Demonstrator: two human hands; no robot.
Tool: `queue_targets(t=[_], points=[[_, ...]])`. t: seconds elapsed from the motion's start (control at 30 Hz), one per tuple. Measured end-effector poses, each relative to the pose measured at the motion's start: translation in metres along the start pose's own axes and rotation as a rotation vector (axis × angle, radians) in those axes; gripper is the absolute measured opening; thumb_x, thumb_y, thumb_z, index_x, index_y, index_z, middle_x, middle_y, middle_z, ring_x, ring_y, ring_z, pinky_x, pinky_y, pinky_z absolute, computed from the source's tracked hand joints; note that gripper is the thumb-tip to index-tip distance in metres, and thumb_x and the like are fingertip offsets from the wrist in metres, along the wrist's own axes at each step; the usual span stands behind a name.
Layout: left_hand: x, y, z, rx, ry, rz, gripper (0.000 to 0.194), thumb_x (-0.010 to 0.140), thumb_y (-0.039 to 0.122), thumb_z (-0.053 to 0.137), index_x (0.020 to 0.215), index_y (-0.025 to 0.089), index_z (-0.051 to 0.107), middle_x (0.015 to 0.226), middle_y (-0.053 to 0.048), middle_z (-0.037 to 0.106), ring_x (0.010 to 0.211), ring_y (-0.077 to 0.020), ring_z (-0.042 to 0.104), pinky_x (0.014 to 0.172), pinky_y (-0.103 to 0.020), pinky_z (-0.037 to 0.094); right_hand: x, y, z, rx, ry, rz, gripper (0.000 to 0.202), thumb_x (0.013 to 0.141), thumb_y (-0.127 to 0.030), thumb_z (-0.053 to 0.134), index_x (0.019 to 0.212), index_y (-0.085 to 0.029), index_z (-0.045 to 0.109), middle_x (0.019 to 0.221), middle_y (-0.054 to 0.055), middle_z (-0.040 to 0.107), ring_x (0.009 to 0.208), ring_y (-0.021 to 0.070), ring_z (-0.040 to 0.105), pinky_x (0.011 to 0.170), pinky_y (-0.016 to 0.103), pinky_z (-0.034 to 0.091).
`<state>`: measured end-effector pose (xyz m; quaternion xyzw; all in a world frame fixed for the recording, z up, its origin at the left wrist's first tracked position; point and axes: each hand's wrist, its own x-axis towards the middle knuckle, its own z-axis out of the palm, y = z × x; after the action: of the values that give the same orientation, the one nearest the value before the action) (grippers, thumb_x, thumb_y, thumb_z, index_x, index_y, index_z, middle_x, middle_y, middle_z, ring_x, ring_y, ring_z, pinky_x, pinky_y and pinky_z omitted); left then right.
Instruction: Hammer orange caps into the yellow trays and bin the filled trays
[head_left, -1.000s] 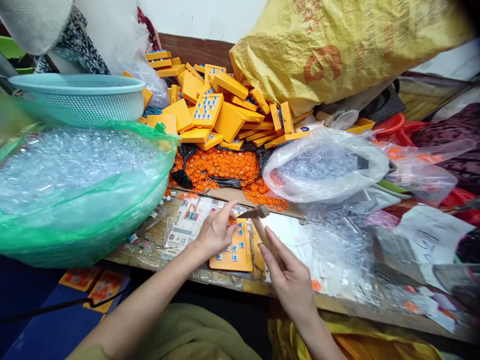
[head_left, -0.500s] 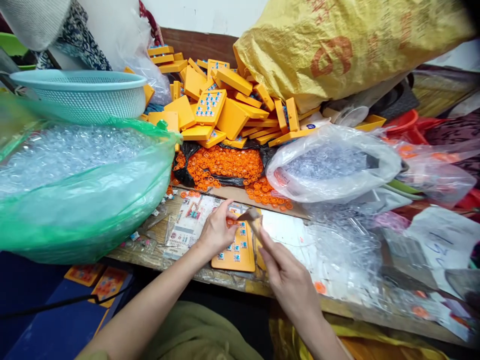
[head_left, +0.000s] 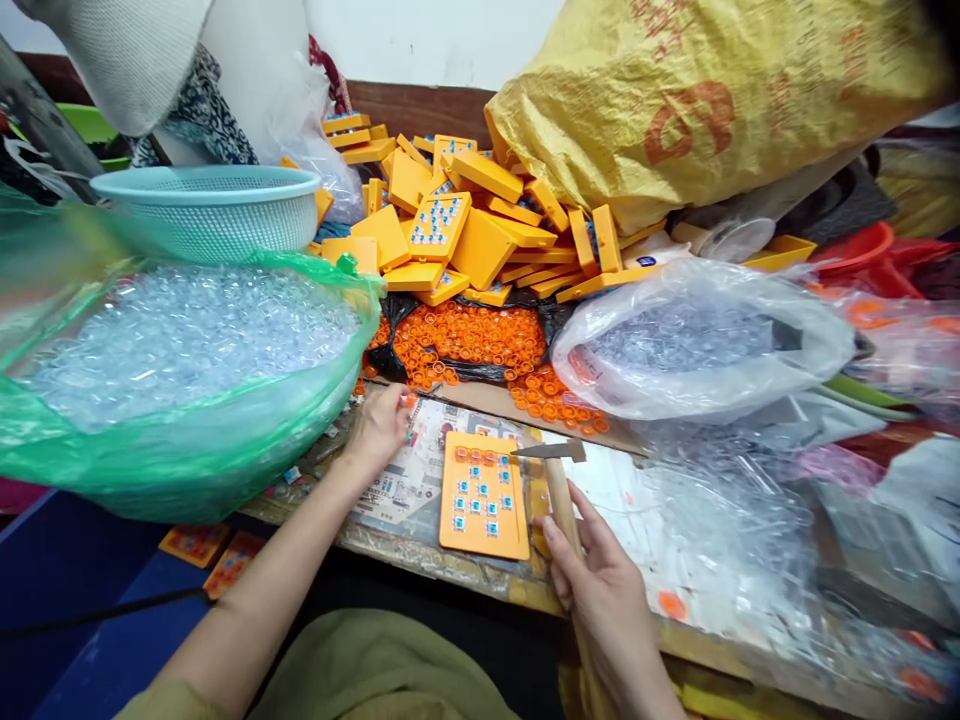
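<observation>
A yellow-orange panel (head_left: 485, 530) lies flat on the workbench, with a row of orange rings at its top and several small blue-and-white parts below. My right hand (head_left: 592, 560) is wrapped round the wooden handle of a hammer (head_left: 555, 452), whose dark, pointed metal head hangs at the panel's upper right. Left of the panel, my left hand (head_left: 380, 425) is closed in a pinch at the near side of the loose orange rings (head_left: 469, 335). A bit of orange shows at its fingertips, too small to make out fully.
A green bag (head_left: 187, 440) of clear plastic pieces bulges at the left, a white bag (head_left: 817, 340) of clear pieces at the right. Behind are stacked yellow panels (head_left: 480, 245), a blue basket (head_left: 210, 190) and a large yellow sack (head_left: 712, 100).
My left hand has left the panel and moved left, uncovering the orange rings along its top. The hammer has shifted right, away from those rings. The camera view has shifted slightly.
</observation>
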<state>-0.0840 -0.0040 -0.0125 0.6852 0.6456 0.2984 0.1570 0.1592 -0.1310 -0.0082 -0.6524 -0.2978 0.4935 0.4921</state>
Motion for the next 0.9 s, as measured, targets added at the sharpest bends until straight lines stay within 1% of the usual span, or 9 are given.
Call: queue_targets(t=[0.07,0.13,0.23,0.37,0.43,0.53,0.7,0.8,0.9], points=[[-0.011,0.004,0.004,-0.043,-0.031,0.012,0.012,0.075,0.013,0.065,0.087,0.016,0.066,0.078,-0.002,0.067,0.073,-0.0161,0.063,0.072,-0.030,0.055,0.000,-0.001,0.001,0.016,0.005,0.010,0.086,0.064,-0.049,0.077,0.139,-0.025,0.043,0.088,0.001,0.065,0.040,0.0018,0.035,0.036,0.017,0.029],[-0.022,0.006,0.009,-0.072,-0.039,0.036,0.005,0.074,0.016,0.068,0.079,0.016,0.067,0.081,-0.003,0.066,0.074,-0.0155,0.064,0.069,-0.027,0.055,-0.001,-0.004,0.002,0.009,0.005,0.017,0.086,0.064,-0.048,0.077,0.139,-0.026,0.043,0.085,0.000,0.065,0.040,0.0021,0.035,0.036,0.017,0.029],[-0.037,0.007,0.014,-0.081,-0.007,0.086,0.009,0.078,0.013,0.062,0.083,0.015,0.069,0.092,-0.007,0.062,0.086,-0.0172,0.062,0.078,-0.030,0.054,-0.003,-0.006,0.005,-0.031,0.024,0.017,0.084,0.063,-0.049,0.077,0.137,-0.026,0.047,0.078,-0.002,0.063,0.040,0.0032,0.035,0.035,0.017,0.029],[-0.049,0.005,0.017,-0.072,0.024,0.152,0.022,0.083,0.009,0.049,0.085,0.015,0.070,0.088,-0.008,0.060,0.086,-0.0202,0.058,0.080,-0.034,0.052,-0.006,-0.009,0.006,-0.082,0.007,0.004,0.085,0.062,-0.050,0.077,0.137,-0.024,0.047,0.072,-0.004,0.059,0.041,0.0040,0.034,0.036,0.018,0.029],[-0.052,0.003,0.018,-0.070,0.038,0.168,0.023,0.084,0.011,0.047,0.086,0.015,0.070,0.087,-0.010,0.061,0.087,-0.0224,0.056,0.080,-0.037,0.051,-0.006,-0.009,0.006,-0.099,0.006,0.001,0.087,0.062,-0.051,0.077,0.138,-0.023,0.046,0.071,-0.003,0.060,0.041,0.0044,0.034,0.037,0.019,0.030],[-0.054,-0.001,0.018,-0.085,0.065,0.174,0.025,0.084,0.011,0.048,0.094,0.013,0.070,0.090,-0.011,0.065,0.089,-0.0238,0.057,0.082,-0.039,0.050,-0.007,-0.010,0.006,-0.115,0.012,-0.015,0.089,0.061,-0.052,0.076,0.139,-0.022,0.045,0.065,-0.004,0.058,0.041,0.0062,0.037,0.037,0.019,0.031],[-0.057,-0.002,0.019,-0.118,0.091,0.171,0.029,0.081,0.008,0.050,0.103,0.013,0.068,0.097,-0.011,0.068,0.093,-0.0226,0.059,0.085,-0.038,0.050,-0.008,-0.011,0.007,-0.135,0.008,-0.015,0.089,0.060,-0.052,0.077,0.138,-0.021,0.047,0.051,-0.007,0.047,0.040,0.0084,0.037,0.036,0.020,0.030],[-0.059,-0.001,0.019,-0.124,0.109,0.143,0.026,0.081,0.009,0.051,0.099,0.013,0.069,0.097,-0.012,0.067,0.095,-0.0237,0.058,0.086,-0.040,0.050,-0.008,-0.011,0.006,-0.129,0.003,-0.012,0.092,0.058,-0.054,0.078,0.138,-0.022,0.046,0.058,-0.004,0.056,0.042,0.0083,0.038,0.037,0.020,0.031],[-0.061,0.003,0.018,-0.145,0.109,0.120,0.020,0.081,0.010,0.051,0.089,0.014,0.069,0.089,-0.011,0.066,0.090,-0.0245,0.058,0.082,-0.041,0.050,-0.009,-0.012,0.006,-0.114,-0.012,-0.003,0.093,0.058,-0.055,0.078,0.138,-0.021,0.046,0.065,-0.002,0.062,0.042,0.0070,0.038,0.037,0.019,0.032]])
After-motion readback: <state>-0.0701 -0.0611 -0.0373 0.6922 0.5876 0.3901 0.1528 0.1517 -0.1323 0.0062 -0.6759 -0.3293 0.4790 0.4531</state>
